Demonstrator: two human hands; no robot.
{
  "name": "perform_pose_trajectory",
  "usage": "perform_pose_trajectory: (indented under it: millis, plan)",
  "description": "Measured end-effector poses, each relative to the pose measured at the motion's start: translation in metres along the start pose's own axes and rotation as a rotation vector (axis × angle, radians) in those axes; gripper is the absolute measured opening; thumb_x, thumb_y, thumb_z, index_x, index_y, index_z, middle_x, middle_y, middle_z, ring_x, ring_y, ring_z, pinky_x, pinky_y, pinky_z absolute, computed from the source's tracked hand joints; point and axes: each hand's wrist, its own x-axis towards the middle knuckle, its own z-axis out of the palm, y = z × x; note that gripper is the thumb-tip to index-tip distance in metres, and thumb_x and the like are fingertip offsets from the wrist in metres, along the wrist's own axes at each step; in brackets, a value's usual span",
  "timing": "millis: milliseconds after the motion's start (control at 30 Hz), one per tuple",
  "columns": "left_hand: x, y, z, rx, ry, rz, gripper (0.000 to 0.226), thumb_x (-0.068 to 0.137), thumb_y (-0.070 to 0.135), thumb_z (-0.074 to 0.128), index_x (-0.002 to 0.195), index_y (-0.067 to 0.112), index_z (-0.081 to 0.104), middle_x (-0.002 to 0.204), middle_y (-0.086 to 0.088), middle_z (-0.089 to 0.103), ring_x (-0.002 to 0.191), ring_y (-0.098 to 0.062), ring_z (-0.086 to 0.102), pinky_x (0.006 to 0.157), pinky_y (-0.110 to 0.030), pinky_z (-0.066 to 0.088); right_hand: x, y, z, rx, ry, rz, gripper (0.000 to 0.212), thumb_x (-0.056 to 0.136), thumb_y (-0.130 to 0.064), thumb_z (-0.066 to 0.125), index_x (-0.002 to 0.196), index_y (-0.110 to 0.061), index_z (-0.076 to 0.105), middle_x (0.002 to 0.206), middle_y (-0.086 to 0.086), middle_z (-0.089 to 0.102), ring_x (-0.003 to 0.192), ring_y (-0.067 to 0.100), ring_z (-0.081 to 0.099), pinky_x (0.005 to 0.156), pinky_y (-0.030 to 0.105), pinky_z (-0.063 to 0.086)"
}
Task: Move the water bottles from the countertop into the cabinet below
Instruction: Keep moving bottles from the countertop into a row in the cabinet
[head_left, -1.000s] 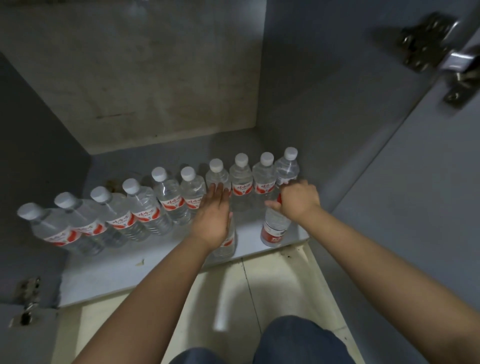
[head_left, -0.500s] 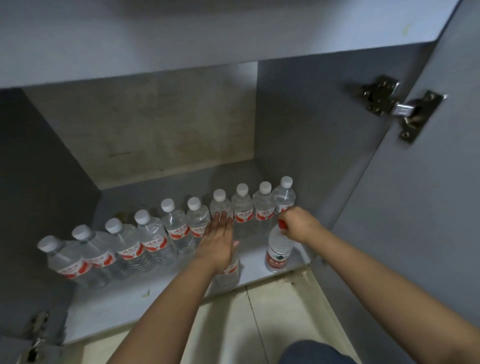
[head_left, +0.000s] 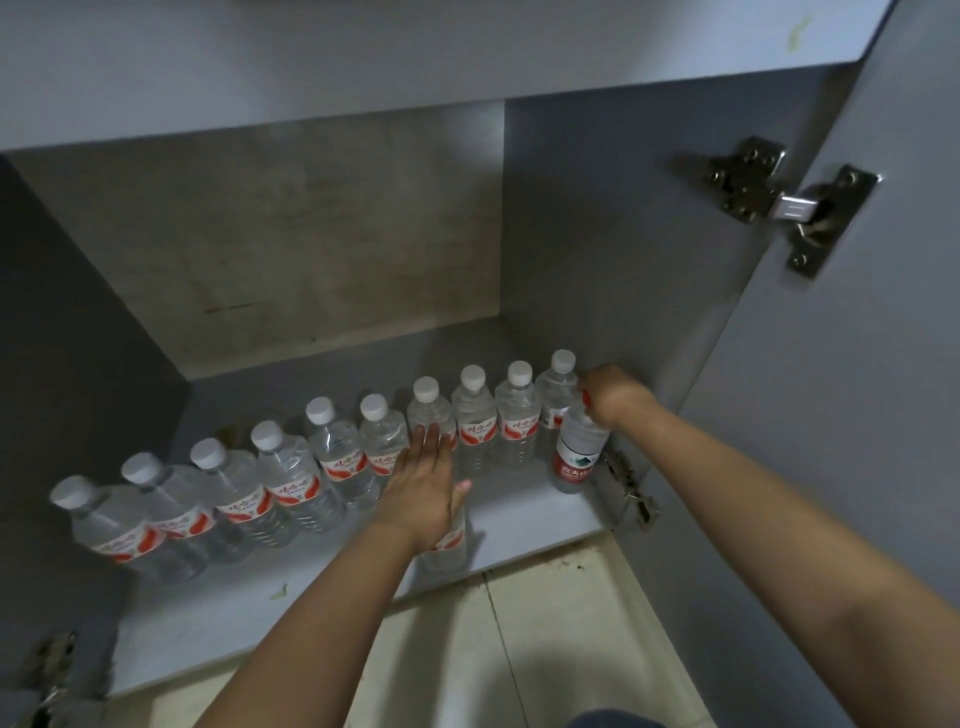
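Several clear water bottles (head_left: 332, 462) with white caps and red-and-white labels stand in a slanting row on the grey cabinet floor (head_left: 311, 597). My left hand (head_left: 426, 483) lies flat with straight fingers on top of one more bottle (head_left: 449, 545) standing in front of the row; the hand hides its cap. My right hand (head_left: 613, 395) grips the red-capped top of a red-labelled bottle (head_left: 574, 457), which stands upright on the cabinet floor at the right end, close to the side wall.
The open cabinet door (head_left: 831, 415) stands at the right with a metal hinge (head_left: 779, 202) high up and another hinge (head_left: 628, 488) near the floor. Pale floor tiles (head_left: 545, 623) lie in front of the cabinet. A grey panel (head_left: 415, 62) overhangs the opening.
The view has pulled back and tilted up, so more of the cabinet shows. Both hands stay on the same two bottles.
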Motion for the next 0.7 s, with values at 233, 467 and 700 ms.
perform_pose_trajectory:
  millis: [233,467,700]
  plan:
    - [0.005,-0.001,0.002,0.027,0.012,0.009,0.064,0.099,0.034,0.027,0.146,0.005,-0.007,0.156,-0.016,-0.013,0.145,-0.028,-0.014,0.119,-0.035,-0.005,0.007,0.006,0.015,-0.004,0.044,0.031,0.029,0.092,-0.009,0.050,0.118,0.002,0.057,0.128,0.020,0.058,0.116,0.033,0.057,0.095,0.035,0.048]
    - [0.005,0.001,0.002,0.044,0.030,0.011,0.064,0.099,0.033,0.029,0.146,0.003,-0.004,0.156,-0.019,-0.010,0.145,-0.030,-0.011,0.120,-0.036,-0.002,0.010,0.008,0.019,0.086,0.073,-0.018,0.030,0.097,-0.012,0.042,0.122,0.001,0.052,0.130,0.023,0.054,0.117,0.033,0.055,0.096,0.034,0.044]
    - [0.003,0.002,0.002,0.046,0.028,0.007,0.064,0.099,0.031,0.030,0.146,0.003,-0.005,0.156,-0.018,-0.009,0.145,-0.029,-0.011,0.120,-0.036,-0.001,0.017,0.010,0.021,0.047,0.098,-0.043,0.031,0.097,-0.012,0.040,0.124,-0.001,0.050,0.128,0.023,0.054,0.115,0.034,0.055,0.094,0.034,0.045]
